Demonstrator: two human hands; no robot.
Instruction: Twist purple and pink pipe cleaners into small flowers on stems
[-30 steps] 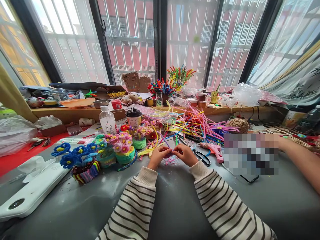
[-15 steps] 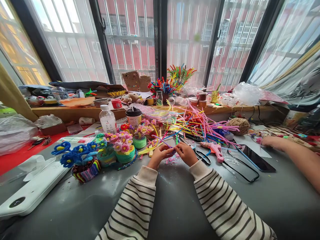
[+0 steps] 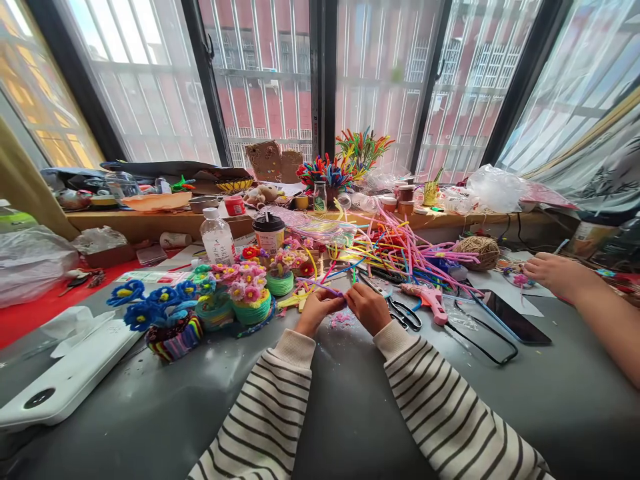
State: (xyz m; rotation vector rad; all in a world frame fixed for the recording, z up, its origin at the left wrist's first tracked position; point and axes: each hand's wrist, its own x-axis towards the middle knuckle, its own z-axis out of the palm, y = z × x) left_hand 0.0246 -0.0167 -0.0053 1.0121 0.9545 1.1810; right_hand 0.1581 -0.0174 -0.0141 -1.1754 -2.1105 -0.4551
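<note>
Between my two hands is a purple pipe cleaner [image 3: 327,288], its free end sticking out up and to the left. My left hand [image 3: 319,311] pinches it with thumb and forefinger. Fingers of my right hand [image 3: 369,308] are closed on its other end, close beside the left fingertips; that end is mostly hidden. Pink fuzz scraps [image 3: 342,320] lie on the grey table [image 3: 345,413] just below the hands. Black-handled scissors [image 3: 406,315] rest right of my right hand. Left of my left hand stand small pots of pipe-cleaner flowers, pink [image 3: 247,288] and blue [image 3: 160,303].
Loose pipe cleaners [image 3: 400,247] pile up behind the hands. A pink glue gun [image 3: 433,303], a phone [image 3: 515,317] and a twine ball [image 3: 477,252] are to the right. Another person's hand [image 3: 560,273] reaches in there. A bottle [image 3: 217,239] and lidded cup [image 3: 269,235] stand left.
My right hand has turned slightly and moved a little left and down, closer to the left one. The other person's hand has lifted off the paper, holding a thin pale stick.
</note>
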